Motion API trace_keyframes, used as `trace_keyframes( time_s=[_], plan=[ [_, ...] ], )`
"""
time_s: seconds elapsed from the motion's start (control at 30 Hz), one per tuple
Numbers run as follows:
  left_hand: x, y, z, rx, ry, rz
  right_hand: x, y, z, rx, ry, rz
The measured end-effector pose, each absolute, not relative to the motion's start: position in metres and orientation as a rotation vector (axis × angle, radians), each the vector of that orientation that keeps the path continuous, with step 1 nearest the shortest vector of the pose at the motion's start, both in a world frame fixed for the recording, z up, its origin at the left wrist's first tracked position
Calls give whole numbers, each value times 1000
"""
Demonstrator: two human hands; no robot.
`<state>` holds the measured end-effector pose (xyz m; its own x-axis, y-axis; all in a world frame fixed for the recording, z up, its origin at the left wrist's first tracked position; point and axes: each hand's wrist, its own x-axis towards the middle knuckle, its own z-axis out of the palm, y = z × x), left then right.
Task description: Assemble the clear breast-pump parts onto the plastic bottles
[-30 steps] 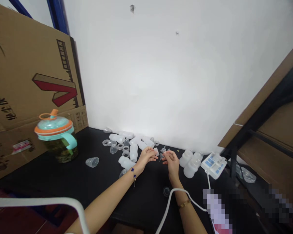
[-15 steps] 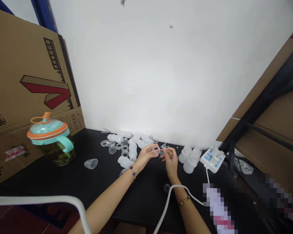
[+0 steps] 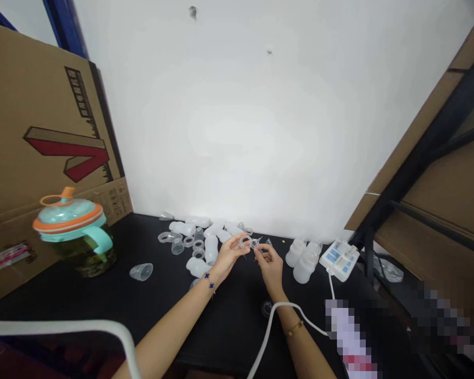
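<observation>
On my remote feed, a person's two bare hands work at the middle of a black desk (image 3: 229,316) against a white wall. The left hand (image 3: 229,253) closes its grip on a clear plastic ring (image 3: 245,242), raised off the desk at the fingertips. The right hand (image 3: 269,266) is clenched in a pinch on a small clear piece (image 3: 256,243), too small on my screen to make out its shape, and it sits just beside the ring.

Behind the left hand lie scattered milky bottle bodies (image 3: 210,248) and clear rings (image 3: 198,244). A clear cup (image 3: 141,272) lies on its side farther left, well apart from them. Two milky bottles (image 3: 302,265) stand to the right of the hands, near a white control box with blue buttons (image 3: 338,260), whose white cable (image 3: 270,337) runs across the desk between the forearms and the camera. At far left, a jar with an orange and teal lid (image 3: 69,221) stands against a cardboard sheet (image 3: 43,105). A dark bracelet (image 3: 209,280) circles the left wrist, a gold bangle (image 3: 293,328) the right
</observation>
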<state>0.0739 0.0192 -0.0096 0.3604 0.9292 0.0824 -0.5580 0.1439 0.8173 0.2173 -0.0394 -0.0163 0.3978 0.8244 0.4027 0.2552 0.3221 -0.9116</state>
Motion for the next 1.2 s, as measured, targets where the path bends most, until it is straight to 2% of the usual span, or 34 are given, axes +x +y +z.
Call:
trace_keyframes(
  time_s=[0.77, 1.2],
  plan=[
    [63, 21, 4, 822, 621, 1002, 218, -41, -15, -1243, -1204, 383],
    [61, 19, 9, 706, 585, 972, 217, -42, -17, -1232, -1153, 439]
  ],
)
